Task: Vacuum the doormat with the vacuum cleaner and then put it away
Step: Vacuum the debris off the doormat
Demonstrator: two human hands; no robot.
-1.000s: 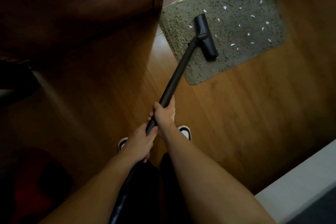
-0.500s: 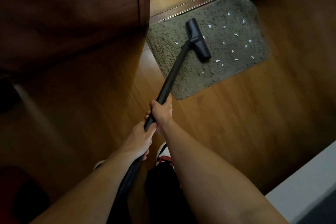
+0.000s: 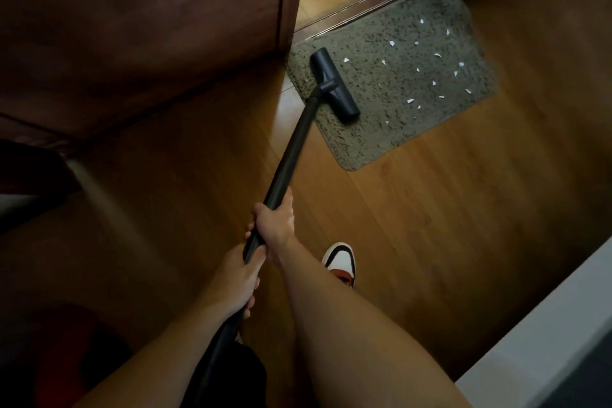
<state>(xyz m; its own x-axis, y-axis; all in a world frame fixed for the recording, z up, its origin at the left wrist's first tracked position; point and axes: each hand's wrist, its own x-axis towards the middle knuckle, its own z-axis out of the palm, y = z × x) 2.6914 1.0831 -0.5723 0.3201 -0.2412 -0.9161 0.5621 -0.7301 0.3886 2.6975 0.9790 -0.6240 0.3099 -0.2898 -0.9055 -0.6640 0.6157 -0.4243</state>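
Doormat at door sill, nozzle on its left part. Both hands closed around vacuum pipe: right hand higher, left hand lower. White scraps cover right half; vacuuming seems just begun, putting away not done.

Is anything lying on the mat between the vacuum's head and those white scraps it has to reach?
Nothing visible does. The vacuum head sits on the left part of the doormat, and bare pile lies between it and the white scraps scattered to its right. Both hands, left hand and right hand, grip the wand.
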